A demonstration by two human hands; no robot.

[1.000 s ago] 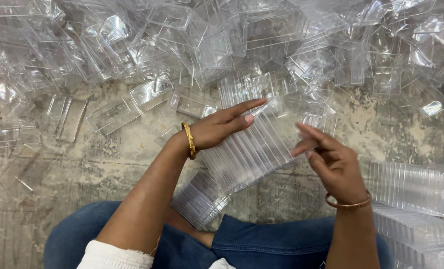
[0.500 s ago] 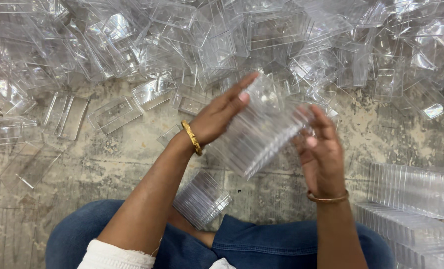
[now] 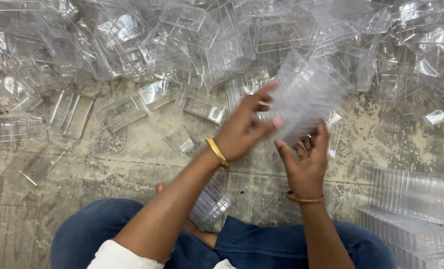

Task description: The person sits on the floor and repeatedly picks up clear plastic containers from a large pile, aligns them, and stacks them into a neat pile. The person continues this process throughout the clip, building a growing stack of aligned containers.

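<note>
A nested stack of clear plastic trays [image 3: 309,94] is lifted off the floor, tilted up and away from me. My left hand [image 3: 244,127], with a gold bangle at the wrist, grips the stack's near left side. My right hand [image 3: 306,159], also with a bangle, supports the stack's near end from below with fingers curled up. A second short stack of clear trays [image 3: 211,204] lies on the floor by my knee, partly hidden by my left forearm.
A big loose heap of clear plastic trays [image 3: 192,45] covers the far floor. Single trays [image 3: 120,113] lie scattered at the left on worn concrete. Neat rows of stacked trays [image 3: 413,199] sit at the right. My legs in blue jeans [image 3: 87,234] are at the bottom.
The stack lay low across the floor a second ago; both hands have raised it and swung its far end up and to the right. The right hand moved under its near end.
</note>
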